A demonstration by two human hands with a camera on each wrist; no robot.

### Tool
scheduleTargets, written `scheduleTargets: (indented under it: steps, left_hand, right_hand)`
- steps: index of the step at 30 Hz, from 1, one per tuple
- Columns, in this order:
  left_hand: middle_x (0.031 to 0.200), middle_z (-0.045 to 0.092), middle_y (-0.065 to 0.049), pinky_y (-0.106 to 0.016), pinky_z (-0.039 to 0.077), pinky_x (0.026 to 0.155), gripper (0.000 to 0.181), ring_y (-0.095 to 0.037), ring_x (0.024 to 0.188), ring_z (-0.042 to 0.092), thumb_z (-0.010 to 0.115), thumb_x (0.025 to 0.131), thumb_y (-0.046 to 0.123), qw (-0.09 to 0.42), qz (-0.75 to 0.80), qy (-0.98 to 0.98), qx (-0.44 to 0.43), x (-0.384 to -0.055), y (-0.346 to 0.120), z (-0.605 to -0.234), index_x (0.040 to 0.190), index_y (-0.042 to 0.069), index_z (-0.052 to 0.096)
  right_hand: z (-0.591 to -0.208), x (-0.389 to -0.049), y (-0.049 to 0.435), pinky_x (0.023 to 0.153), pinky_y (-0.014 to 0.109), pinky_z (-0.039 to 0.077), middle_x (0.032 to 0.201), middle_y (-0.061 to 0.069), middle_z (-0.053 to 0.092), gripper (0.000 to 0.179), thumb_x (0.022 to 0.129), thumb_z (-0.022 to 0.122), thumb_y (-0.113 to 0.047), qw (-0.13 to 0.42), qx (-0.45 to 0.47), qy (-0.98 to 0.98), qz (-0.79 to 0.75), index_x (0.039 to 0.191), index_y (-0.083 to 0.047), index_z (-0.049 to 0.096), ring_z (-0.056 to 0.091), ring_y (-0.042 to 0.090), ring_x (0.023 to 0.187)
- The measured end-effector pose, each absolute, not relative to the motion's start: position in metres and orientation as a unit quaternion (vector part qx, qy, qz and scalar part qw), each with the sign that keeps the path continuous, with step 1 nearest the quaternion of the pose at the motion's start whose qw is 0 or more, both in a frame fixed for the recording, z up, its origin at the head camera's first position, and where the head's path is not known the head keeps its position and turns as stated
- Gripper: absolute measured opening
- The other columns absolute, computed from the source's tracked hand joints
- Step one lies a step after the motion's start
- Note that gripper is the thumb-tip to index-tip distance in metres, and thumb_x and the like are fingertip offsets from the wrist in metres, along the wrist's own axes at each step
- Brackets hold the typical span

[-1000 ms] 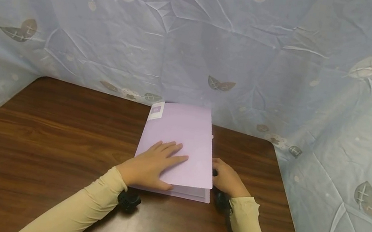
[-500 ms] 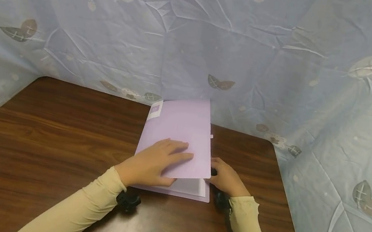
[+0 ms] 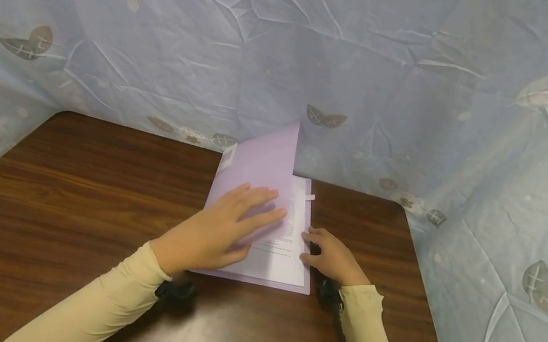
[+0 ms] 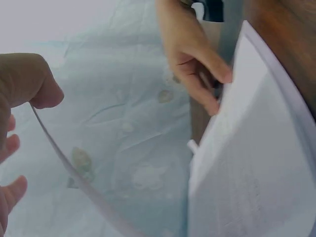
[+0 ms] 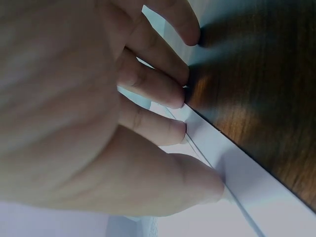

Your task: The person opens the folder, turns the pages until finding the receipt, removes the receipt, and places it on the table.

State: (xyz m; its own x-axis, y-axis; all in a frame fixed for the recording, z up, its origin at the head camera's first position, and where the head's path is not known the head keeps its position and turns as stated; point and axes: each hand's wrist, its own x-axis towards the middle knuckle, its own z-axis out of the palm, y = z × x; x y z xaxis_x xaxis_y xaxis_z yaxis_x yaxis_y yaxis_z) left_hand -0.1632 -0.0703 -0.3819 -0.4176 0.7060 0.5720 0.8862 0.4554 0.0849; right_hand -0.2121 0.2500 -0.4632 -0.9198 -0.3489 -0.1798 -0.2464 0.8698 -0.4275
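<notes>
A lilac folder, its front cover (image 3: 264, 163) raised and leaning to the left, lies on the table. Printed white pages (image 3: 275, 264) show inside it. My left hand (image 3: 213, 230) pinches the cover near its free edge, the thumb on the inner side and the fingers on the outer side, as the left wrist view shows. At the folder's right edge, my right hand (image 3: 337, 260) touches the border with its thumb and fingertips. In the right wrist view the other fingers of this right hand (image 5: 148, 123) reach down to the wood beside the folder.
The dark wooden table (image 3: 87, 195) has a patterned cloth curtain (image 3: 269, 62) behind it and on both sides. A small white tab (image 3: 310, 197) sticks out from the folder's right side. A white label (image 3: 227, 158) is on the cover's upper left. Black wrist devices are on both arms.
The cover has swung up and to the left, from nearly flat, uncovering the printed pages. My left hand has moved left with it. The right hand has stayed by the right edge.
</notes>
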Motion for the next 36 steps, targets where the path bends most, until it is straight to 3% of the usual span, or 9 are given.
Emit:
scheduleTargets:
  steps: [8,13,17,22,27,30,34,36]
  left_hand:
    - [0.164,0.034,-0.014,-0.056,0.018,0.125,0.087,-0.034,0.153,0.03,0.071,0.077,-0.005,0.271,-0.175,-0.809,-0.491,-0.153,-0.094,-0.352,0.157,0.015,0.043]
    - [0.152,0.049,-0.017,-0.058,0.02,0.124,0.061,-0.037,0.148,0.04,0.06,0.085,-0.004,0.307,-0.161,-0.798,-0.493,-0.152,-0.117,-0.34,0.144,0.011,0.059]
    - [0.131,0.066,-0.019,-0.055,0.027,0.122,0.042,-0.039,0.129,0.058,0.045,0.092,0.003,0.35,-0.153,-0.792,-0.476,-0.146,-0.141,-0.329,0.127,0.003,0.069]
    - [0.106,0.074,-0.018,-0.045,0.035,0.119,0.041,-0.039,0.098,0.068,0.04,0.096,0.012,0.381,-0.139,-0.825,-0.393,-0.13,-0.172,-0.316,0.115,-0.003,0.074]
    - [0.101,0.075,-0.019,-0.05,0.042,0.112,0.037,-0.042,0.094,0.07,0.059,0.091,0.016,0.311,-0.112,-0.906,-0.265,-0.119,-0.197,-0.314,0.121,-0.002,0.071]
    - [0.105,0.074,-0.024,-0.06,0.049,0.096,0.044,-0.047,0.095,0.069,0.071,0.089,0.021,0.238,-0.098,-0.946,-0.194,-0.117,-0.205,-0.323,0.127,-0.001,0.068]
    - [0.112,0.071,-0.029,-0.065,0.051,0.079,0.053,-0.051,0.095,0.068,0.074,0.09,0.032,0.139,-0.08,-0.975,-0.152,-0.125,-0.212,-0.345,0.13,-0.002,0.065]
    - [0.113,0.07,-0.03,-0.065,0.051,0.078,0.056,-0.052,0.098,0.067,0.075,0.089,0.034,0.106,-0.072,-0.98,-0.151,-0.131,-0.215,-0.36,0.129,-0.003,0.066]
  right_hand:
    - [-0.461,-0.211,0.249,0.115,0.056,0.039,0.155,0.018,0.049,0.06,0.092,0.079,-0.025,0.132,-0.146,0.958,-0.208,0.146,-0.008,0.059,0.048,0.038,0.143]
    - [-0.463,-0.212,0.251,0.115,0.056,0.039,0.155,0.017,0.049,0.06,0.092,0.078,-0.024,0.126,-0.149,0.959,-0.205,0.146,-0.007,0.059,0.047,0.037,0.143]
    - [-0.464,-0.213,0.251,0.115,0.056,0.039,0.156,0.017,0.049,0.06,0.093,0.078,-0.025,0.127,-0.153,0.958,-0.205,0.147,-0.007,0.058,0.047,0.037,0.143]
    - [-0.463,-0.212,0.25,0.115,0.056,0.038,0.156,0.018,0.048,0.06,0.093,0.078,-0.025,0.132,-0.151,0.956,-0.215,0.147,-0.007,0.058,0.046,0.037,0.144]
    - [-0.462,-0.211,0.25,0.115,0.057,0.038,0.157,0.018,0.046,0.061,0.093,0.077,-0.024,0.137,-0.147,0.956,-0.212,0.148,-0.007,0.057,0.044,0.038,0.145]
    - [-0.462,-0.209,0.25,0.115,0.058,0.038,0.158,0.018,0.045,0.061,0.093,0.078,-0.023,0.138,-0.143,0.957,-0.213,0.148,-0.007,0.057,0.043,0.039,0.146]
    - [-0.465,-0.209,0.248,0.116,0.057,0.038,0.159,0.017,0.045,0.062,0.093,0.078,-0.024,0.14,-0.143,0.957,-0.212,0.149,-0.008,0.056,0.042,0.037,0.146]
    - [-0.467,-0.209,0.247,0.116,0.056,0.038,0.159,0.016,0.045,0.062,0.093,0.078,-0.025,0.14,-0.143,0.957,-0.212,0.149,-0.008,0.056,0.043,0.037,0.146]
